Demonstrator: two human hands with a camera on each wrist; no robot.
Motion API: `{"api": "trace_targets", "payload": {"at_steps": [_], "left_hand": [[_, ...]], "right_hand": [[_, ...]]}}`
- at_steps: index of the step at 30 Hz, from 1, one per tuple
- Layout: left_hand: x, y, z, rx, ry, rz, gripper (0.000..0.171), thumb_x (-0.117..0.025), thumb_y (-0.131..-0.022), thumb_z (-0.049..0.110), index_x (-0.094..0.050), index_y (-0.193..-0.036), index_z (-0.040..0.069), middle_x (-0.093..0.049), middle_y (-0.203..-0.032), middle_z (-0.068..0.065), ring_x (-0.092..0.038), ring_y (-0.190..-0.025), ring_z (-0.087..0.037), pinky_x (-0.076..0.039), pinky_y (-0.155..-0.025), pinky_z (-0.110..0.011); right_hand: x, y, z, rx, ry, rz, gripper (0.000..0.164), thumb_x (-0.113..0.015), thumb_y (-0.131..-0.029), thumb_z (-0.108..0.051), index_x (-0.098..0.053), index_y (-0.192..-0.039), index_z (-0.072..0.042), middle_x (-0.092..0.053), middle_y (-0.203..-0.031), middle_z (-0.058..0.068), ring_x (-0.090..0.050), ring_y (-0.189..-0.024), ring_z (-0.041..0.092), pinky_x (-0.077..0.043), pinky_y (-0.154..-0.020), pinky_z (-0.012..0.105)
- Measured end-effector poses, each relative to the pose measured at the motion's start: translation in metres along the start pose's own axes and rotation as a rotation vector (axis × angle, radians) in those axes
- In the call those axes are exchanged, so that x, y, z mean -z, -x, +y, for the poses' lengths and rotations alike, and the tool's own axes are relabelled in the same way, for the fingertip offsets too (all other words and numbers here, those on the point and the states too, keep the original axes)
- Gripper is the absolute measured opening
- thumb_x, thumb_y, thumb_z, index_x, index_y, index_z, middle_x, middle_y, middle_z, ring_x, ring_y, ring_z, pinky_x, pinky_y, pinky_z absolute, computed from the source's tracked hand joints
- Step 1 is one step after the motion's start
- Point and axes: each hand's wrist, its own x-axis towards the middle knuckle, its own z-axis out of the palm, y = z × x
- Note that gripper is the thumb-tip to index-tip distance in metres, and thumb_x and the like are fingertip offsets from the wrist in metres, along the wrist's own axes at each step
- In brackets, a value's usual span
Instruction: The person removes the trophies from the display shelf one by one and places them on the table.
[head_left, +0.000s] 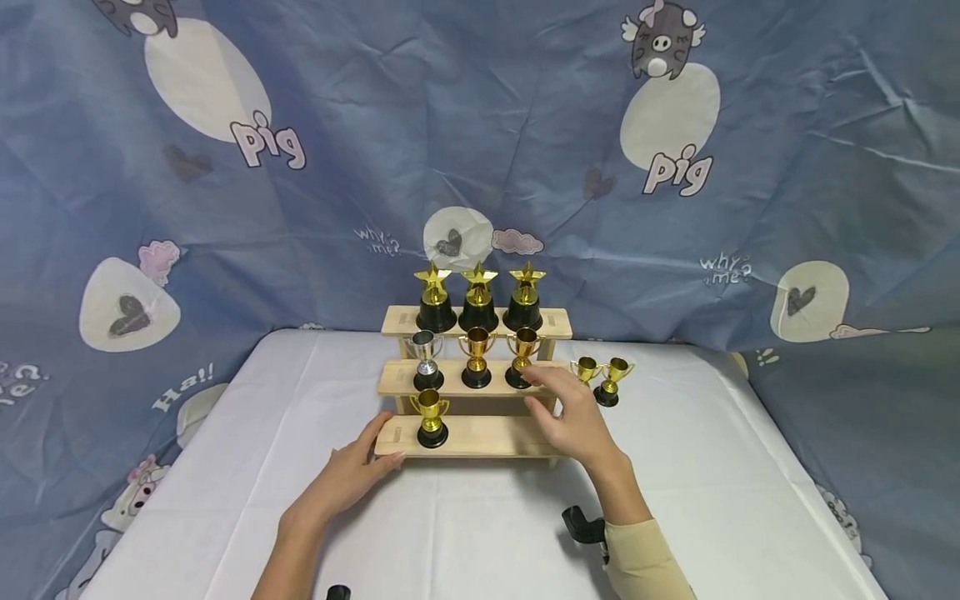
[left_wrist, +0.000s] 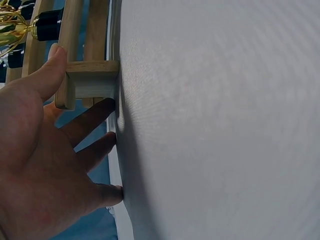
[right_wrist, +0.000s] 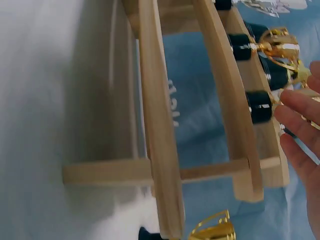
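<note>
A three-tier wooden display shelf stands on the table. My left hand holds the left end of its bottom tier; the left wrist view shows the thumb at the board's edge and other fingertips down by the cloth. A small gold trophy cup stands near that end. My right hand is at the right side of the shelf, fingers loosely bent and thumb apart. Its fingertips overlap the right-hand gold trophy cup on the middle tier. Beside that cup stand a copper-gold cup and a silver cup.
Three gold star trophies line the top tier. Right of the shelf, two small gold cups stand on the white-covered table, one partly behind my right hand. A blue printed cloth hangs behind and around the sides.
</note>
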Motion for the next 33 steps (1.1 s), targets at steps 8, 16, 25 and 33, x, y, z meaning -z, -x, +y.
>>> {"api": "trace_targets", "payload": {"at_steps": [8, 16, 25, 33], "left_hand": [[-0.001, -0.001, -0.001, 0.003, -0.011, 0.0, 0.085, -0.056, -0.092, 0.063, -0.02, -0.159, 0.026, -0.036, -0.159, -0.017, -0.032, -0.145, -0.048, 0.002, -0.11, -0.08], [0.002, 0.0, 0.0, -0.013, -0.011, -0.002, 0.084, -0.056, -0.093, 0.062, -0.02, -0.159, 0.025, -0.036, -0.158, -0.019, -0.032, -0.145, -0.049, 0.001, -0.109, -0.082], [0.004, 0.002, 0.001, 0.013, -0.015, -0.02, 0.083, -0.055, -0.094, 0.06, -0.018, -0.159, 0.025, -0.035, -0.158, -0.02, -0.034, -0.144, -0.05, -0.001, -0.11, -0.081], [0.004, 0.001, 0.003, 0.024, -0.005, -0.034, 0.084, -0.056, -0.093, 0.061, -0.018, -0.159, 0.025, -0.032, -0.159, -0.021, -0.031, -0.144, -0.051, 0.0, -0.11, -0.08]], "right_hand": [[-0.016, -0.001, -0.018, 0.014, 0.0, -0.088, 0.049, -0.075, -0.087, -0.015, -0.061, -0.134, -0.012, -0.07, -0.12, 0.003, -0.067, -0.107, 0.017, -0.054, -0.096, 0.037], [-0.029, -0.005, -0.032, -0.036, -0.07, -0.141, 0.057, -0.076, -0.086, -0.016, -0.056, -0.139, -0.015, -0.066, -0.126, 0.001, -0.065, -0.111, 0.016, -0.052, -0.1, 0.039], [-0.045, -0.009, -0.044, -0.167, -0.126, -0.259, 0.065, -0.077, -0.087, -0.023, -0.048, -0.146, -0.026, -0.061, -0.135, -0.003, -0.061, -0.118, 0.014, -0.05, -0.103, 0.045], [-0.058, -0.014, -0.046, -0.155, -0.149, -0.265, 0.07, -0.078, -0.086, -0.02, -0.046, -0.148, -0.027, -0.06, -0.137, 0.0, -0.059, -0.121, 0.017, -0.048, -0.106, 0.041]]}}
